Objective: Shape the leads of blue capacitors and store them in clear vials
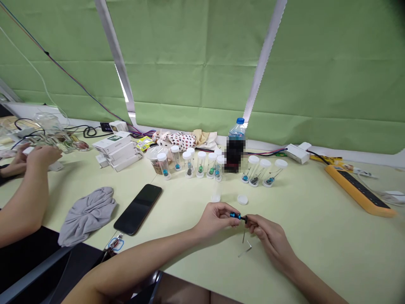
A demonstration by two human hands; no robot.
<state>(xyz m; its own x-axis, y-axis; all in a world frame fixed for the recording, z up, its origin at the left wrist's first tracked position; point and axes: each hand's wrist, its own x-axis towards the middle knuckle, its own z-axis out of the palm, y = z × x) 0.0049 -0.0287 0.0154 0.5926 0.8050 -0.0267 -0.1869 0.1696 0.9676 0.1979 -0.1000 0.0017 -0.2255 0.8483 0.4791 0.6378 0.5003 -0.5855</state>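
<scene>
Head view. A small blue-and-black part (236, 215) is held above the worktop (319, 223), on the near side of the loose white cap (242, 200), which serves as landmark. Its blue end is pinched between the thumb and fingers of the left hand (212, 219); its black stem projects rightward from these fingertips to a dark disc, where it is gripped by the closed fingers of the right hand (272, 238). The part thus spans the two sets of fingertips. A thin metal rod (243, 235) is seen below the right fingertips; whether it is held cannot be told. Nearer than the cap, a bent metal key (249, 245) is laid down. Beyond the cap, white-lidded clear tubes (201, 164) and a blue-capped bottle (236, 145) are arranged; well to its left, a black phone (138, 209) is placed.
</scene>
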